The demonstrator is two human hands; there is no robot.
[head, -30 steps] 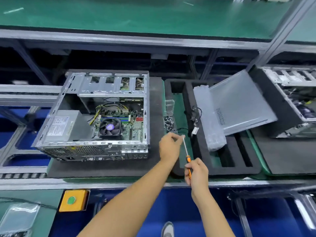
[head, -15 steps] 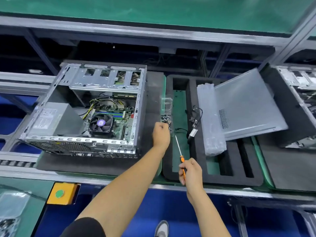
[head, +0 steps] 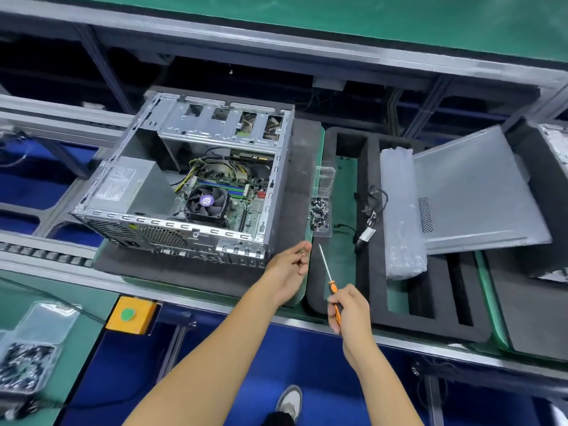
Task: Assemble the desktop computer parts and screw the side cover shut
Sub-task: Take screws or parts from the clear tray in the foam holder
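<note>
An open grey metal computer case lies on its side on a dark foam mat on the green surface, its opening facing up and its long axis running left-near to right-far. Just right of it sits a clear plastic tray of small dark screws, beside a black foam tray holding a grey metal side cover, tilted, and a bubble-wrapped bundle. The left hand, fingers loosely curled around something small I cannot identify, hovers near the case's front right corner. The right hand grips an orange-handled screwdriver, tip pointing up-left toward the screws.
</note>
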